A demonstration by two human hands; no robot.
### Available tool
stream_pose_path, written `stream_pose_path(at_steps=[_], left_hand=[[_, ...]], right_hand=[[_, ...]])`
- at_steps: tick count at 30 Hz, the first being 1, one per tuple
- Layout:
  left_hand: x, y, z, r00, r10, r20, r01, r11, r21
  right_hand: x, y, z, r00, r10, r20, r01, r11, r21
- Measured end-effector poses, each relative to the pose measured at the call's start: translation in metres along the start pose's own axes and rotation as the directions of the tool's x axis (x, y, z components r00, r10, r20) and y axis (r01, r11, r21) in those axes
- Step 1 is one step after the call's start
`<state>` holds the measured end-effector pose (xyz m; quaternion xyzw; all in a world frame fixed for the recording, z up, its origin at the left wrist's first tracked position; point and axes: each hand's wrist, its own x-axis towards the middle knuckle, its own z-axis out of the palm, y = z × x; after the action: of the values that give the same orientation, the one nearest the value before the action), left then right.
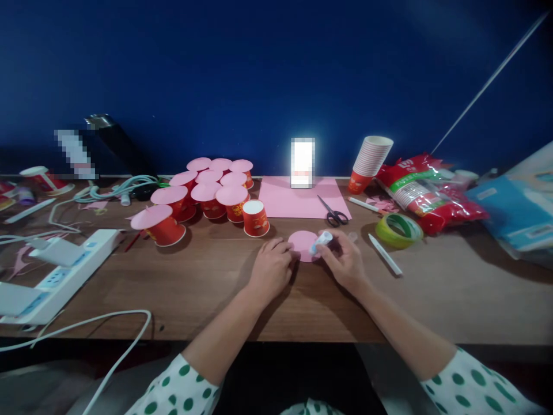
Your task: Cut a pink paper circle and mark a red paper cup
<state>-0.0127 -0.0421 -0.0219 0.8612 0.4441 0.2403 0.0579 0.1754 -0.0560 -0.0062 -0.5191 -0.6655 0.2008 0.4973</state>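
A round pink paper disc (298, 245) lies on the wooden table in front of me. My left hand (273, 262) has its fingers curled at the disc's left edge, gripping it. In my right hand (345, 262) is a white glue stick (324, 237), tilted with its lower end against the disc's right part. An upside-down red paper cup (256, 219) with a bare white base stands just beyond my left hand. Further left, several red cups (167, 232) stand upside down, each with a pink disc (151, 217) on top.
Behind the disc lie a pink sheet (276, 199), black-handled scissors (336, 217) and a lit phone (302, 164). To the right are stacked cups (371, 158), green tape (400, 230), a white pen (385, 255) and a red packet (415, 184). A power strip (82, 271) with cables sits left.
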Motion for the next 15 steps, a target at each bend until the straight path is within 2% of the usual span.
stream_pose_path(at_steps=[4,9,12,15], left_hand=[[-0.0002,0.0000,0.0001,1.000,0.004,0.003,-0.004,1.000,0.006],[-0.0007,-0.0010,0.0007,1.000,0.016,0.005,-0.016,0.999,0.033],[-0.0007,-0.0009,0.0003,1.000,0.022,0.003,-0.022,0.999,0.029],[-0.0004,-0.0005,-0.0002,1.000,0.029,0.004,-0.029,0.999,0.024]], right_hand=[[-0.0012,-0.0031,0.0071,0.986,-0.072,0.151,0.078,0.996,-0.035],[0.0006,-0.0033,0.0090,0.969,-0.101,0.225,0.119,0.991,-0.066],[-0.0001,-0.0033,0.0058,0.973,-0.090,0.212,0.113,0.989,-0.095],[-0.0015,-0.0034,0.0011,0.992,-0.048,0.116,0.064,0.988,-0.141]])
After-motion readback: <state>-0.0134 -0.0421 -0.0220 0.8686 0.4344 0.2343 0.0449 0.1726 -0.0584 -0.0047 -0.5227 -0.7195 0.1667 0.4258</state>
